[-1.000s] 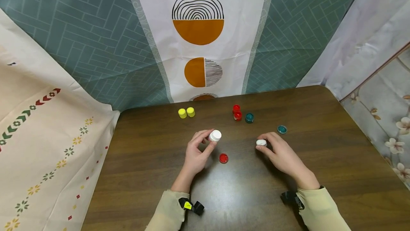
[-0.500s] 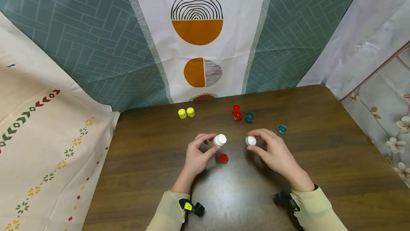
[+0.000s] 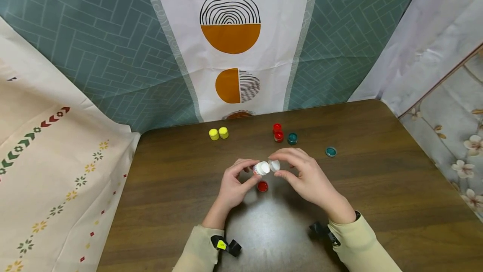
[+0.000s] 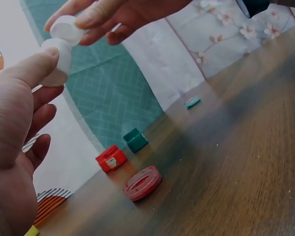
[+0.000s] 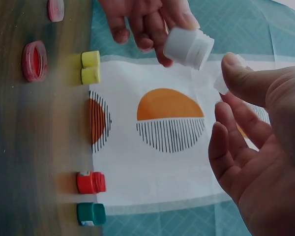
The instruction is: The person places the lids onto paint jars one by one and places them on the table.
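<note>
A small white paint jar (image 3: 262, 168), uncapped and tipped to the right, is held between the thumb and fingers of my left hand (image 3: 233, 185). Its threaded neck shows in the right wrist view, where the jar (image 5: 187, 47) faces my other hand. My right hand (image 3: 307, 175) pinches a white lid (image 3: 275, 165) by its rim, close beside the jar's mouth. In the left wrist view the lid (image 4: 67, 29) is right at the jar's top; whether they touch I cannot tell. On the table below lies a red lid (image 3: 262, 186).
Two red jars (image 3: 278, 136) stand together toward the back, with an open teal jar (image 3: 292, 138) at their right. A teal lid (image 3: 331, 151) lies farther right. Two yellow jars (image 3: 214, 134) stand at the back left, near the table's (image 3: 170, 146) far edge and the hanging cloth.
My right hand has moved left with the white lid, turning it toward the jar. My left hand has tilted the jar and shifted it slightly right, so jar and lid are now close together.
</note>
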`<state>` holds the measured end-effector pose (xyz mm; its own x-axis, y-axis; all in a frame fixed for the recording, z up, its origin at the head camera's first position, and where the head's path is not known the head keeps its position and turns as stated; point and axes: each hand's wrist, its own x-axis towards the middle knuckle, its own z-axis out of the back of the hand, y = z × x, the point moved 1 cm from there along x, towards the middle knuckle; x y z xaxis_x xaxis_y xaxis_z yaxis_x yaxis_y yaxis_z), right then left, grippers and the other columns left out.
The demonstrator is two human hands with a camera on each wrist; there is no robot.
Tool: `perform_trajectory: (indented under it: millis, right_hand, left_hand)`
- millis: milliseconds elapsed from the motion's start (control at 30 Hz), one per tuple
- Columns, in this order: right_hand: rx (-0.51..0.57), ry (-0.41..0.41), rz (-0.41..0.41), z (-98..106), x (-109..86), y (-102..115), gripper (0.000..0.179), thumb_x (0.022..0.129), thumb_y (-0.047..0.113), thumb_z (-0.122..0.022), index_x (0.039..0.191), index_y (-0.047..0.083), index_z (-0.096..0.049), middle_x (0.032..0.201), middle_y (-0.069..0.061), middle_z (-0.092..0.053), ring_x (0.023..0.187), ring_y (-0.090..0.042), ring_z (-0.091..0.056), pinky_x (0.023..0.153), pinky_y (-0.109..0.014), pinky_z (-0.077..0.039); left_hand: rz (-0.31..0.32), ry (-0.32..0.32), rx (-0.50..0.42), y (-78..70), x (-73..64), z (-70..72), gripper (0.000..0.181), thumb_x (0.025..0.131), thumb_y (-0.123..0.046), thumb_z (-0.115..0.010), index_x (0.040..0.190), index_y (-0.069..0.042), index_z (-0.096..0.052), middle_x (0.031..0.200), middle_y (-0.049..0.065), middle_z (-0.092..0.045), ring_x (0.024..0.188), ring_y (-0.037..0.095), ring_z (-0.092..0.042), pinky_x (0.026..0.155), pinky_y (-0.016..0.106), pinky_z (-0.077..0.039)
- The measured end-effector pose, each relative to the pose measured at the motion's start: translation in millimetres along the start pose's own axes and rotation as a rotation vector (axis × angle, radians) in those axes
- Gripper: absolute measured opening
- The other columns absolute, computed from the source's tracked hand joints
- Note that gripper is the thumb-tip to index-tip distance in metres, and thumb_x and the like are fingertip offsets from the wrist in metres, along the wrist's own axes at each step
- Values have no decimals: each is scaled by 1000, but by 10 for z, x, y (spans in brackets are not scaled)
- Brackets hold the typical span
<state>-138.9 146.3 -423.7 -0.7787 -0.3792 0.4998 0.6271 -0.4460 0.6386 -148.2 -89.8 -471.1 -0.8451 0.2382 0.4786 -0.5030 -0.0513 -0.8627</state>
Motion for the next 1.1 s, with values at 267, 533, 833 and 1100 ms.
perform_trajectory:
  millis: [267,533,833,1100]
  right_hand:
    - [-70,18,40,-30,19,52,49,86,7,-90,131,16,-74,131,3,-72,123,-22,-62,94,-46,-56]
    - [-117,31,46,-43,12,40,48,85,11,-91,130,17,-76,129,3,-72,123,-22,-62,96,-47,-55]
    - [-144,42,70,-53,24,39,46,84,10,-92,127,17,-77,128,2,-71,122,-25,-62,96,-47,-55]
    - [-159,62,89,-56,29,34,43,84,10,-92,125,14,-78,127,0,-72,122,-26,-63,96,-46,-55]
  left_hand:
    - [-20,16,-4,-57,11,-8,34,85,14,-82,118,5,-75,109,18,-74,96,38,-60,84,27,-45]
    - [-20,27,7,-60,18,-12,33,85,13,-83,117,7,-75,108,18,-75,97,37,-61,83,47,-49]
    - [-14,44,7,-73,24,-11,33,85,13,-83,117,5,-76,110,17,-76,100,30,-62,86,32,-48]
    - [-15,53,-2,-53,13,-12,33,85,13,-83,117,4,-77,110,17,-76,99,32,-62,85,28,-47]
